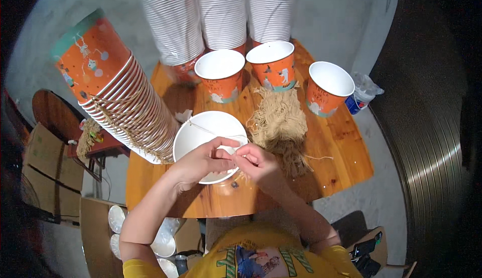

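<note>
White bucket (pixel 220 120) is set on counter (pixel 341 150), mouth facing up, beside leaning bucket stack (pixel 120 84). Thin cord (pixel 202 127) is strung across mouth. Left hand (pixel 203 161) and right hand (pixel 258 166) are brought together over bucket's right side, fingertips narrowed; what is pinched cannot be told. Tan cord bundle (pixel 278 120) is laid at right; three orange buckets (pixel 223 87) are stood behind.

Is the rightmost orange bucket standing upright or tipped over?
Upright: the orange bucket stands on the table, its open white mouth facing up.
</note>
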`<state>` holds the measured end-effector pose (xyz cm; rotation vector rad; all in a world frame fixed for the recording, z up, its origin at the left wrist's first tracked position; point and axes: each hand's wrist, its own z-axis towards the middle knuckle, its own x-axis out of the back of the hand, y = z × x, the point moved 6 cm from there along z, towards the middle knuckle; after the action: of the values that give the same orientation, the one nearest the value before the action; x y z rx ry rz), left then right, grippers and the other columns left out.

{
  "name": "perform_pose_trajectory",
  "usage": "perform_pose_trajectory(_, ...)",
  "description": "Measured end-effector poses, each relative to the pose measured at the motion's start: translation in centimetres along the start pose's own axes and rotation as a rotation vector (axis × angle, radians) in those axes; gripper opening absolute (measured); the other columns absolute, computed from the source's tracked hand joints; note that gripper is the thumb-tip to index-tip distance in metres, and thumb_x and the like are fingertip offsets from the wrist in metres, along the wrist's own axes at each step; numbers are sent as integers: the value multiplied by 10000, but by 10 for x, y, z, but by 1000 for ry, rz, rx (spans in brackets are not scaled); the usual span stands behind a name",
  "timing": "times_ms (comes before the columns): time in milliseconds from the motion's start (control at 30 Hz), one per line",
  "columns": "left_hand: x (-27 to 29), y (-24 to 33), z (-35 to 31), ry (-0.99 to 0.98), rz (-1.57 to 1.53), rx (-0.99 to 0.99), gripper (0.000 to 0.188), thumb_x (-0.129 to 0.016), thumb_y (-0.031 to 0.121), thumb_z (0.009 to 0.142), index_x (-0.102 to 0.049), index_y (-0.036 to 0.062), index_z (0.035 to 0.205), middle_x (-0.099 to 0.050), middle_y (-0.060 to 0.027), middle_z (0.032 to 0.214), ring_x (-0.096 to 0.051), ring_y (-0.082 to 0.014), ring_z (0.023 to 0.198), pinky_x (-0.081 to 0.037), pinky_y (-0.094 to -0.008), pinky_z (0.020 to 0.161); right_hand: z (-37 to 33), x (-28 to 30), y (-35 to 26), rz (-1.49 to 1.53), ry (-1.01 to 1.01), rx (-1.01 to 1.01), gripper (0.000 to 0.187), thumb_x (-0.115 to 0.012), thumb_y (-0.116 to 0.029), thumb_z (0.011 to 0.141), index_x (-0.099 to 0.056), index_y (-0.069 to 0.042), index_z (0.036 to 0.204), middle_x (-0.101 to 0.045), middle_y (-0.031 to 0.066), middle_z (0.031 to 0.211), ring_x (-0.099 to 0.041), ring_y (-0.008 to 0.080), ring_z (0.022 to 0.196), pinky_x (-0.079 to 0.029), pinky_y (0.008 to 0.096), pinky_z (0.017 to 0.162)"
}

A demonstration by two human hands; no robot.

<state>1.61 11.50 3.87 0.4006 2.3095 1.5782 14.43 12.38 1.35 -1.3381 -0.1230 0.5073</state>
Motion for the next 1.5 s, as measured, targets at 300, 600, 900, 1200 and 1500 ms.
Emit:
perform_pose_trajectory(300, 0, -2, 3, 15, 86, 14, 174, -635, 170, 879, -598, 39, 988, -571, 26, 836, -473, -49, 693, -382, -190, 615, 0, 12, -29, -214, -104, 149, 106, -510, -19, 905, -494, -51, 1005, -465, -41, 649, -428, 28, 568, -351, 192, 533)
perform_pose_trajectory(600, -10, -1, 2, 40, 210, -108, 178, -634, 170, 891, -626, 25, 993, -604, 11, 856, -530, -47, 766, -438, -205, 685, 26, 5, -41, -159, -345, -50, 119, -491, -14, 898, -523, -41, 1009, -499, -34, 731, -459, 26, 627, -368, 190, 568)
perform_pose_trajectory(900, -15, -1, 3, -41, 162, -77, 154, -589, 152, 921, -638, 21, 987, -594, 12, 791, -521, -43, 706, -445, -209, 636, 21, 26, -41, -615, -82, 402, 85, -596, -23, 840, -565, -51, 914, -507, 0, 691, -468, 57, 586, -383, 227, 527)
perform_pose_trajectory(1200, -10, 2, 9, 42, 219, -64, 130, -602, 138, 901, -641, 23, 949, -557, 51, 760, -465, -27, 664, -396, -187, 593, -16, 16, -52, -882, 61, 562, 79, -680, -41, 775, -604, -55, 795, -517, 31, 702, -526, 124, 578, -415, 263, 512)
perform_pose_trajectory(1500, -9, -5, 13, -33, -51, 58, 113, -587, 97, 882, -632, 41, 970, -570, 41, 758, -468, -19, 637, -379, -158, 568, -28, -5, -42, -791, 121, 516, 130, -735, -64, 739, -630, -91, 810, -525, 54, 697, -543, 160, 563, -427, 284, 501)
